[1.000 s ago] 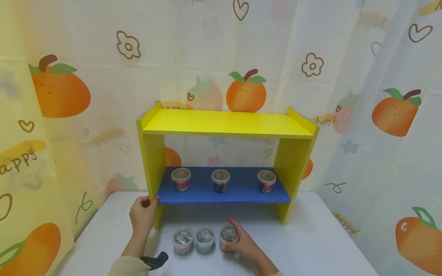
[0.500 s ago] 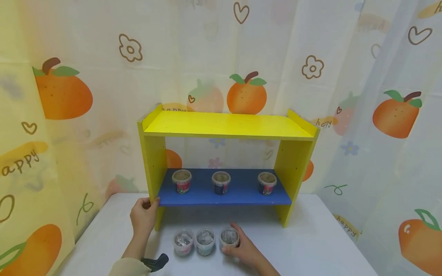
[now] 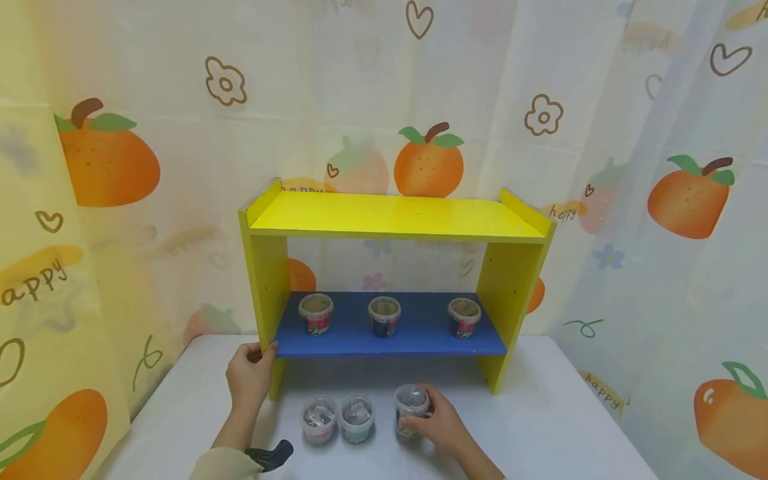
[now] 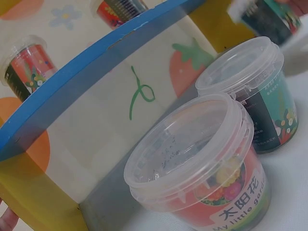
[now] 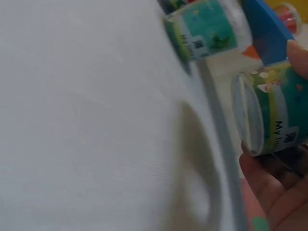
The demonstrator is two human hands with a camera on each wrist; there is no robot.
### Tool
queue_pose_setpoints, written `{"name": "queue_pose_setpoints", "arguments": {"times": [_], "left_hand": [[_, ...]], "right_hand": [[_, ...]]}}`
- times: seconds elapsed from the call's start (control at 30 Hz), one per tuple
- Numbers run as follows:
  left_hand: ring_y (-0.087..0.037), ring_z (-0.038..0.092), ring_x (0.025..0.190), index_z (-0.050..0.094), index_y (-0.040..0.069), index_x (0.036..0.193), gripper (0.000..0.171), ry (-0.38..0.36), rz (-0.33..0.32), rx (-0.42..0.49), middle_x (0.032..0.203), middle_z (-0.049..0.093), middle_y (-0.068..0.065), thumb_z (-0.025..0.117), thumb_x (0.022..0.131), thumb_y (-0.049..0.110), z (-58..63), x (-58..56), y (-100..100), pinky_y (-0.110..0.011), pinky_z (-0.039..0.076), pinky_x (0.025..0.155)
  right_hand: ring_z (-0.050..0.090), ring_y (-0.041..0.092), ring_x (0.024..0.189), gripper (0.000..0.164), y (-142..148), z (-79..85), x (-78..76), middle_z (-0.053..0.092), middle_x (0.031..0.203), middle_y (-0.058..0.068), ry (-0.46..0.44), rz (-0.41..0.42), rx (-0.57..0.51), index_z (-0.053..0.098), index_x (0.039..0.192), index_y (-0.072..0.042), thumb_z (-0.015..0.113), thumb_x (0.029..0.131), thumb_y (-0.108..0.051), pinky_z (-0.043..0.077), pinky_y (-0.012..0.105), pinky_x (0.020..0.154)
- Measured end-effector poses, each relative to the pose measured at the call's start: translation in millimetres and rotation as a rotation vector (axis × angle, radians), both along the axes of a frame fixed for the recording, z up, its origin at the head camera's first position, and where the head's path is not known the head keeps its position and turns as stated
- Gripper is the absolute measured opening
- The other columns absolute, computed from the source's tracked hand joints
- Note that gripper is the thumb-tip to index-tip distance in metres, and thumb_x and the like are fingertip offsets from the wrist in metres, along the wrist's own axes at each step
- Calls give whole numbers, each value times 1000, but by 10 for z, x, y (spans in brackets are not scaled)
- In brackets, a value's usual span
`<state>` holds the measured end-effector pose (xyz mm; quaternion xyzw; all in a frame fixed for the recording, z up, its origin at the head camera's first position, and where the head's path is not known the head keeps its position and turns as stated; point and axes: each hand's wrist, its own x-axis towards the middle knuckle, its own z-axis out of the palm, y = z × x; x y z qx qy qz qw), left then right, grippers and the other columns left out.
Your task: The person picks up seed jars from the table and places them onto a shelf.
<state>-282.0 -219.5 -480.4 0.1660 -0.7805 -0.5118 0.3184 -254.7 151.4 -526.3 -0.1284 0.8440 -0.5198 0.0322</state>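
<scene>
My right hand [image 3: 441, 423] grips a small clear plastic tub [image 3: 411, 413] with a printed label, between thumb and fingers. In the right wrist view the base of this tub [image 5: 252, 113] is raised off the white tabletop, and its label is teal. My left hand [image 3: 249, 377] holds the left side panel of the yellow and blue shelf unit [image 3: 396, 217], thumb at the front edge by the blue board. Two more tubs, one with a pink label [image 3: 318, 421] and one with a teal label [image 3: 357, 420], stand side by side in front of the shelf.
Three labelled tubs stand spaced along the blue board: a left one [image 3: 316, 315], a middle one [image 3: 384, 317] and a right one [image 3: 464, 318]. A black strap [image 3: 271, 456] juts out from the left wrist. A printed curtain [image 3: 336, 87] hangs behind the white table [image 3: 540, 413].
My right hand has closed round the rightmost front tub and lifted it, moving slightly right and away from the other two. The left hand keeps its hold on the shelf panel.
</scene>
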Motion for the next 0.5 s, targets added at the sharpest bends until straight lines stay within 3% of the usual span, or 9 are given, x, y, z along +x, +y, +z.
{"name": "queue_pose_setpoints", "arguments": {"times": [0.3,0.5], "left_hand": [[-27,63,82,65,0,100,35,-4,7,4,92,68,-18,72,89,32,-4,-6,-2,-14,45,59],[-28,63,83,66,-1,100,34,9,2,1,92,69,-19,72,89,31,-8,-4,-3,-16,45,61]], "right_hand": [[62,25,111,74,152,575,4,63,126,13,116,-142,-80,49,142,-12,82,79,-34,55,34,86],[63,25,110,75,285,1054,56,61,127,13,206,-164,-75,46,144,-16,82,80,-29,54,36,91]]}}
